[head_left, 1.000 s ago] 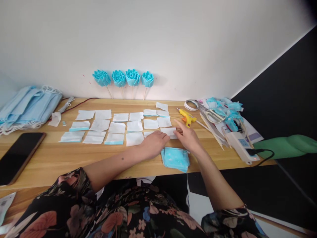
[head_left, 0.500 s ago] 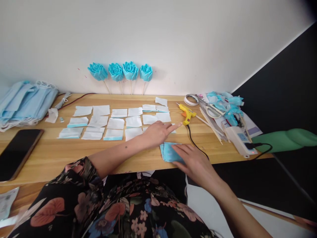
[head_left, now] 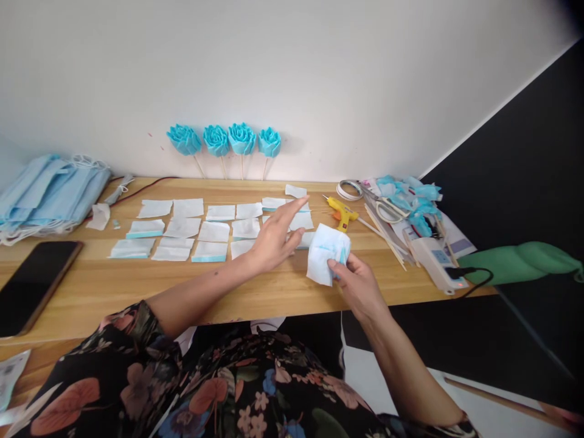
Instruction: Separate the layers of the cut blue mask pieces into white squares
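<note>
My right hand [head_left: 358,283] is closed on a small stack of cut mask pieces [head_left: 325,249], white side up with blue edges, lifted just above the wooden table [head_left: 137,286]. Just left of the stack hovers my left hand [head_left: 276,234], fingers stretched out and open, over the right end of the rows of white and blue cut squares [head_left: 214,231] laid flat on the table. A yellow glue gun [head_left: 343,213] lies just behind the stack.
Four blue fabric roses on sticks [head_left: 228,141] lean on the wall. A pile of blue face masks [head_left: 45,194] and a black phone [head_left: 31,283] are at left. Scissors [head_left: 387,210], tape roll [head_left: 349,190], wooden sticks, blue scraps and a plugged-in white device [head_left: 435,261] crowd the right.
My right hand went from the row of squares down to the blue stack at the table's front edge and lifted it. My left hand rose off the squares and opened.
</note>
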The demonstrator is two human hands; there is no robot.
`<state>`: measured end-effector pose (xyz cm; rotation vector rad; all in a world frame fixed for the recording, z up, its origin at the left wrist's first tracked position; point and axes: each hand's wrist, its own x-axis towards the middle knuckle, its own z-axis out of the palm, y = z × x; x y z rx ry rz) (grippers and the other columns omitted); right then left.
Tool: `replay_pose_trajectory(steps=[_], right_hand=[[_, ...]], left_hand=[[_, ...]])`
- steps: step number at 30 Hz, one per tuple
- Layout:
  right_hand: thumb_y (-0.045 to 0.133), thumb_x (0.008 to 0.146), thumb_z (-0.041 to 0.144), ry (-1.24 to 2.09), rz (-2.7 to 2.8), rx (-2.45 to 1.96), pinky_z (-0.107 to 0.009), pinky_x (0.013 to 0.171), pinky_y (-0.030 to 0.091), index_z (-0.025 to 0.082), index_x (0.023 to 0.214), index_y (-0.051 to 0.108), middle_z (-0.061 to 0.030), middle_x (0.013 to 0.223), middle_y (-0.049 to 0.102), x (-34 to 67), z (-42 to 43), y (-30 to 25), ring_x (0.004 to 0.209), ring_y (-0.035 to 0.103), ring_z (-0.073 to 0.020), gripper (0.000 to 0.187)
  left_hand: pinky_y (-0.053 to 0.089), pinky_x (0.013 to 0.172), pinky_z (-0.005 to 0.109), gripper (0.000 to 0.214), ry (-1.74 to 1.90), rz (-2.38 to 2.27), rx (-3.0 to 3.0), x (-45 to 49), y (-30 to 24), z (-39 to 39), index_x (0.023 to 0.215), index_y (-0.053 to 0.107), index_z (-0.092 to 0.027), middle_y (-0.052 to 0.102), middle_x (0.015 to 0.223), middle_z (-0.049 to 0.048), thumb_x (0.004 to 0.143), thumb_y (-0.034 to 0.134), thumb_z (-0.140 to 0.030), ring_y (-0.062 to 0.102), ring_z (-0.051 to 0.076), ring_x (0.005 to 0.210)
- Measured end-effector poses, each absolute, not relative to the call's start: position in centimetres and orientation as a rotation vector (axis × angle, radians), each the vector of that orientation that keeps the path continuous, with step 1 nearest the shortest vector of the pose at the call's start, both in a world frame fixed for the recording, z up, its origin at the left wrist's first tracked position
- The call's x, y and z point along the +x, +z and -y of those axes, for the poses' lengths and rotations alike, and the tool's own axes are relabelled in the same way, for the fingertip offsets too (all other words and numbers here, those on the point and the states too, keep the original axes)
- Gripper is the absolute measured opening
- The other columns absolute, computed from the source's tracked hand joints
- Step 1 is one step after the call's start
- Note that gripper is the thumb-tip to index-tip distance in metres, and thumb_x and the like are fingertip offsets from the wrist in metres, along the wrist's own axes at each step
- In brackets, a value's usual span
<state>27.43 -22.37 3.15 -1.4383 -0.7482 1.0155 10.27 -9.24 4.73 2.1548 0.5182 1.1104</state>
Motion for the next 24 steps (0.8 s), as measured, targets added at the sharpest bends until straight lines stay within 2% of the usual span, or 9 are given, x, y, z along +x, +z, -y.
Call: replay_pose_trajectory(steps=[4,7,10,12,15,18,24], right_hand=[[0.085,0.062,0.033,1.162,0.588,-1.234,-0.034,0.079,0.052,0.021,0.095,0.073,-0.0023,0.091,0.077,24.9,20.4,4.4,0.083,0.069,-0.0198,0.037],[0.087,0.061,0.032,1.219,0.581,-1.177,-0.034,0.079,0.053,0.021,0.093,0.073,-0.0025,0.09,0.077,23.3,19.0,4.6,0.083,0.069,-0.0201,0.037],[0.087,0.062,0.031,1.269,0.612,-1.145,-0.034,0.08,0.053,0.021,0.094,0.074,-0.0027,0.094,0.077,22.0,18.0,4.5,0.085,0.069,-0.0204,0.037],[0.085,0.066,0.034,1.308,0.656,-1.123,-0.034,0.083,0.052,0.022,0.098,0.074,-0.0032,0.099,0.077,21.4,17.5,4.4,0.089,0.069,-0.0211,0.036],[0.08,0.074,0.037,1.341,0.745,-1.114,-0.036,0.088,0.051,0.023,0.105,0.074,-0.004,0.106,0.076,21.2,17.1,4.1,0.098,0.068,-0.0225,0.034],[0.078,0.076,0.038,1.339,0.845,-1.148,-0.038,0.094,0.049,0.024,0.107,0.074,-0.0038,0.109,0.075,21.2,16.9,3.5,0.103,0.066,-0.023,0.034],[0.082,0.071,0.039,1.295,0.851,-1.232,-0.037,0.087,0.05,0.022,0.09,0.077,-0.0029,0.092,0.077,20.5,16.5,2.8,0.087,0.068,-0.0211,0.026]], left_hand=[[0.051,0.089,0.039,0.044,0.776,-0.582,1.589,8.4,5.5,10.0,0.13,0.054,-0.018,0.065,0.122,0.0141,0.092,0.056,-0.038,0.063,0.024,0.106],[0.049,0.073,0.029,0.036,0.607,-0.587,1.335,7.2,5.2,10.3,0.111,0.062,-0.015,0.069,0.101,0.0088,0.084,0.066,-0.038,0.063,0.017,0.085],[0.041,0.061,0.024,0.025,0.632,-0.649,1.264,6.0,4.5,10.0,0.083,0.063,-0.014,0.062,0.073,0.0004,0.076,0.073,-0.036,0.054,0.01,0.065],[0.036,0.057,0.023,0.025,0.654,-0.692,1.242,5.0,4.1,9.6,0.075,0.059,-0.015,0.055,0.063,-0.003,0.075,0.073,-0.036,0.048,0.008,0.058],[0.034,0.056,0.022,0.024,0.638,-0.728,1.225,3.6,4.1,9.1,0.075,0.059,-0.015,0.054,0.063,-0.0037,0.075,0.073,-0.034,0.046,0.008,0.057],[0.036,0.058,0.022,0.022,0.629,-0.743,1.212,2.6,4.5,8.9,0.076,0.059,-0.015,0.057,0.066,-0.0031,0.074,0.073,-0.032,0.049,0.008,0.06],[0.04,0.061,0.023,0.024,0.701,-0.728,1.214,2.1,5.0,8.7,0.078,0.065,-0.014,0.061,0.07,-0.001,0.076,0.073,-0.037,0.053,0.009,0.063]])
